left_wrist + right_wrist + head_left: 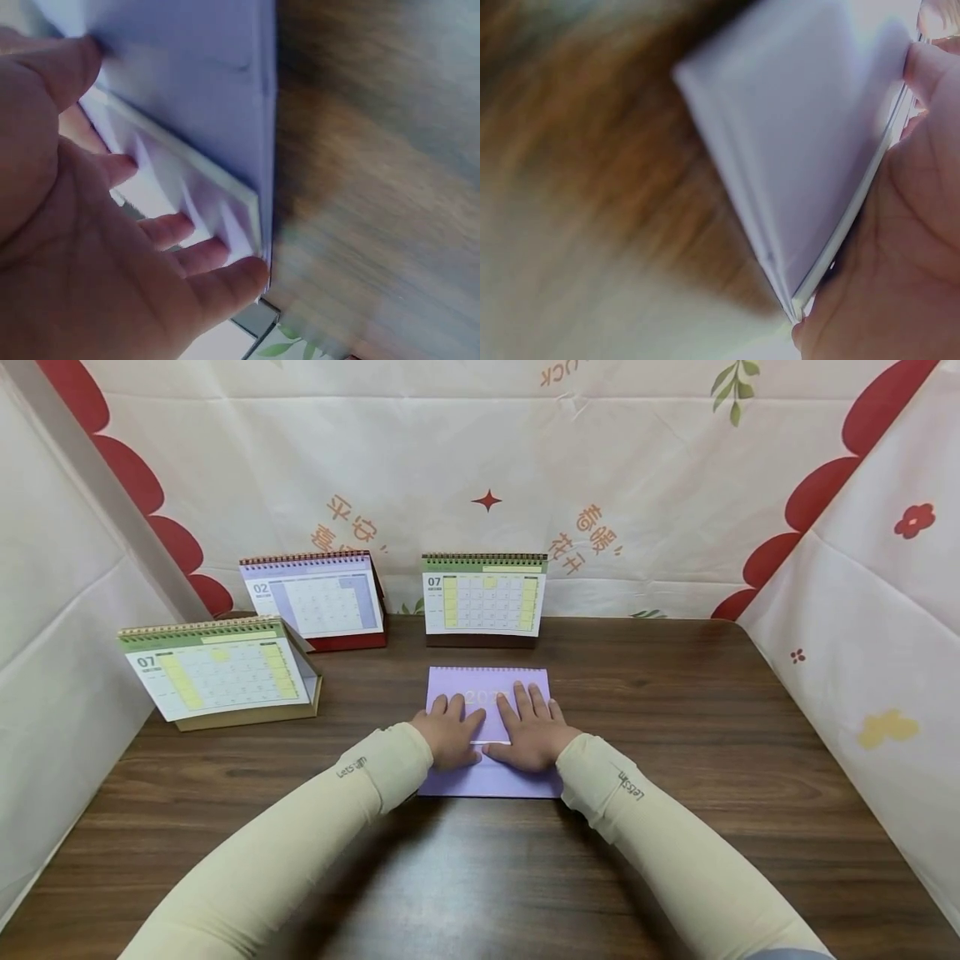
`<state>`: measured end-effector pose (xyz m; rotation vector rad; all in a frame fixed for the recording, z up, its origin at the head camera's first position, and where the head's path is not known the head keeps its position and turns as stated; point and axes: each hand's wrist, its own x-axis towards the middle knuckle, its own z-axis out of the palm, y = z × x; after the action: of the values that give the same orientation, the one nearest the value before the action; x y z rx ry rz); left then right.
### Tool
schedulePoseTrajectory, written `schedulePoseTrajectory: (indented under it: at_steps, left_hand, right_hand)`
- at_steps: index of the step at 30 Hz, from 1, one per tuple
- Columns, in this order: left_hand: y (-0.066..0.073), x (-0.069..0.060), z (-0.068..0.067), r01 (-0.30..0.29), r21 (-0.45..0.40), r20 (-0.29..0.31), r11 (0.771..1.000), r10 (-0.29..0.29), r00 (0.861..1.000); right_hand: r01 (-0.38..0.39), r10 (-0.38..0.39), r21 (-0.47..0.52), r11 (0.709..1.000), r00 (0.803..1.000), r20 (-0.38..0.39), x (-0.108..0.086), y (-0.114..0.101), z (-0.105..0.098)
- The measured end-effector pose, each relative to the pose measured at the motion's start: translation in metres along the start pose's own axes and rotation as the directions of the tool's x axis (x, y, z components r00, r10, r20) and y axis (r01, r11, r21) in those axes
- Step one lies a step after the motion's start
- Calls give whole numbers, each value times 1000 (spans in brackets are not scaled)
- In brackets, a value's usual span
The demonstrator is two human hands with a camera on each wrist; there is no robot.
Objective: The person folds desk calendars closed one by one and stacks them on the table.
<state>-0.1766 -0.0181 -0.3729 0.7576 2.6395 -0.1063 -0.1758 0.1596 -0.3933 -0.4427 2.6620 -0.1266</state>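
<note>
A purple desk calendar lies low on the table, its spiral binding along the far edge and pale year digits on the cover. My left hand rests on its left part with the fingers spread. On the right part lies my right hand, fingers extended and pointing away from me. The left wrist view has the left palm beside the purple cover, fingertips touching it. In the right wrist view the right palm covers the upper pages, and a lower purple panel shows beneath them.
Behind the purple calendar stands a green-topped calendar. At the left are a purple-and-white calendar with a red base and another green-topped calendar. A printed cloth hangs around the wooden table.
</note>
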Motion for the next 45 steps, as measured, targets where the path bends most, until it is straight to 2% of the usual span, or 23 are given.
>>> schedulePoseTrajectory:
  at_steps: [2, 5, 8, 14, 21, 27, 33, 37, 39, 41, 43, 45]
  left_hand:
    - [-3, 2, 6, 7, 10, 51, 1000, -7, 999]
    - [-8, 7, 17, 3, 13, 88, 1000, -5, 996]
    - [-11, 9, 21, -3, -20, 86, 1000, 5, 996]
    - [-15, 6, 21, 11, -106, 103, 994, 0, 995]
    - [-18, 13, 28, 18, -110, 104, 994, -6, 995]
    - [-14, 3, 24, 13, -116, 83, 993, -3, 997]
    - [-10, -6, 19, -28, -80, -34, 996, 26, 999]
    - [-10, -9, 19, -62, -110, -132, 992, 47, 990]
    - [-12, -9, 20, -79, -147, -183, 986, 51, 982]
    - [-16, -9, 20, -90, -189, -231, 978, 45, 972]
    - [-20, -8, 19, -89, -226, -273, 970, 25, 962]
    - [-26, -9, 15, -68, -276, -307, 959, -20, 951]
  right_hand:
    - [0, 0, 1, 1000, 1000, -3, 2, 1, 2]
    - [-8, 8, -1, 1000, 1000, -7, 4, 2, 3]
    - [-13, 13, -6, 1000, 1000, -12, 3, 1, 1]
    - [2, -2, -35, 999, 1000, -5, 0, -3, -4]
    - [4, -4, -7, 1000, 1000, -3, 5, 1, 1]
    - [2, -2, 1, 1000, 1000, -30, 15, 9, 14]
    - [12, -12, 0, 1000, 999, -43, 4, 4, 3]
    - [80, -71, 57, 995, 987, -142, -4, 5, -8]
    - [106, -77, 120, 987, 971, -226, -6, 9, -12]
    - [120, -56, 182, 976, 945, -323, -8, 13, -14]
    - [92, 7, 231, 969, 917, -399, -11, 19, -17]
    - [32, 83, 246, 969, 892, -445, -13, 25, -18]
